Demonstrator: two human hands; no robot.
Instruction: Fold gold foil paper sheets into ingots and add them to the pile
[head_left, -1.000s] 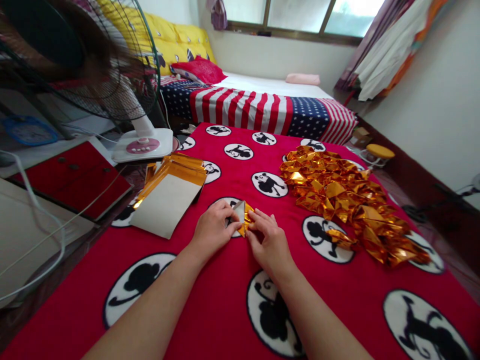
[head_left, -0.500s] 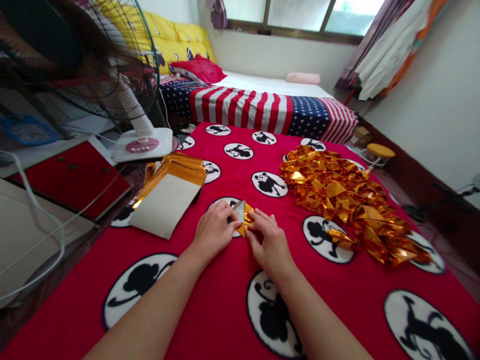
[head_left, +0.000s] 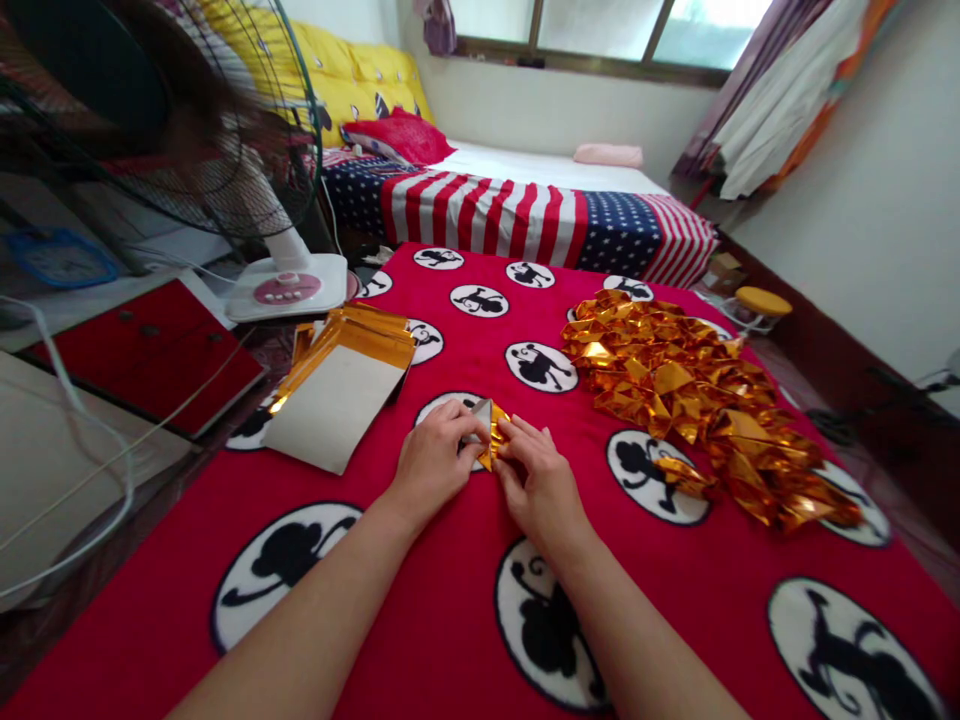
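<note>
A small partly folded sheet of gold foil paper (head_left: 496, 432), gold on one face and pale grey on the other, lies on the red cloth between my hands. My left hand (head_left: 442, 450) pinches its left side, fingertips and thumb together on the folded flap. On the gold right side, the fingers and thumb of my right hand (head_left: 536, 465) grip the paper. Left of my hands is a stack of foil sheets (head_left: 337, 400), the top one pale side up. To the right spreads a heap of folded gold foil pieces (head_left: 675, 380), with a single piece (head_left: 684, 477) at its near edge.
The red cloth (head_left: 420, 620) with monkey prints covers the table. A running fan (head_left: 289, 285) stands at the left, near a red panel (head_left: 150, 350) and a white cable (head_left: 90, 430). Beyond the table is a bed (head_left: 517, 215); a yellow stool (head_left: 763, 300) stands at the right.
My left fingers have shifted slightly right over the paper's flap, covering more of its lower part. My right hand stays nearly in place. The whole view has moved very slightly.
</note>
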